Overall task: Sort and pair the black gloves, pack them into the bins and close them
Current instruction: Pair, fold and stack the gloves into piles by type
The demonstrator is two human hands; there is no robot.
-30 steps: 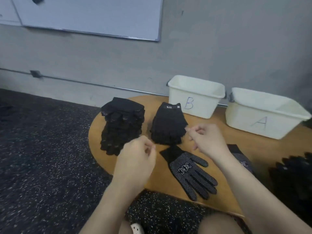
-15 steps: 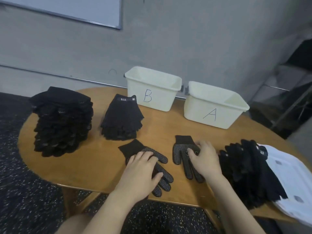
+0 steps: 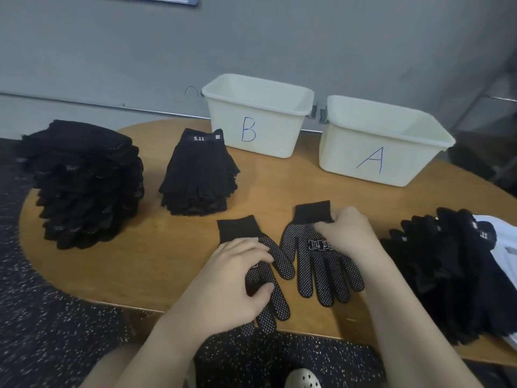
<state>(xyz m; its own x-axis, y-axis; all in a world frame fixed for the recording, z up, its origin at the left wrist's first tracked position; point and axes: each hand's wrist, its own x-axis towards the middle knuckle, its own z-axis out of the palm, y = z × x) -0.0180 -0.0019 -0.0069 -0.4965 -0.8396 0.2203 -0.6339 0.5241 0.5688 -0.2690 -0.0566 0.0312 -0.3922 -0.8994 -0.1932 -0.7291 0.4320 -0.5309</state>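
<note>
Both hands have shifted since half a second ago: the right hand (image 3: 345, 233) has gone from the palm of its glove up toward the cuff, and the left hand (image 3: 232, 278) now curls on its glove where before it lay flatter. Far left of the left fingers stands a tall pile (image 3: 84, 186) of dotted gloves, and just beyond them a lower stack (image 3: 198, 175) marked 5.11. Under the left fingers lies the left glove (image 3: 265, 275), which they grip, bent around its palm part. Touching it lies the right glove (image 3: 316, 256), dots up, and the right fingers pinch it near the cuff. Beyond the fingers stand bin B (image 3: 257, 119) and bin A (image 3: 380, 144), both looking empty and open. Right of the right fingers lies a third heap (image 3: 447, 264) on something white (image 3: 506, 242), perhaps the lids. I count two loose gloves, three piles, two bins. I judge that sorting is mostly done, one pair is being matched, and packing and closing remain.
</note>
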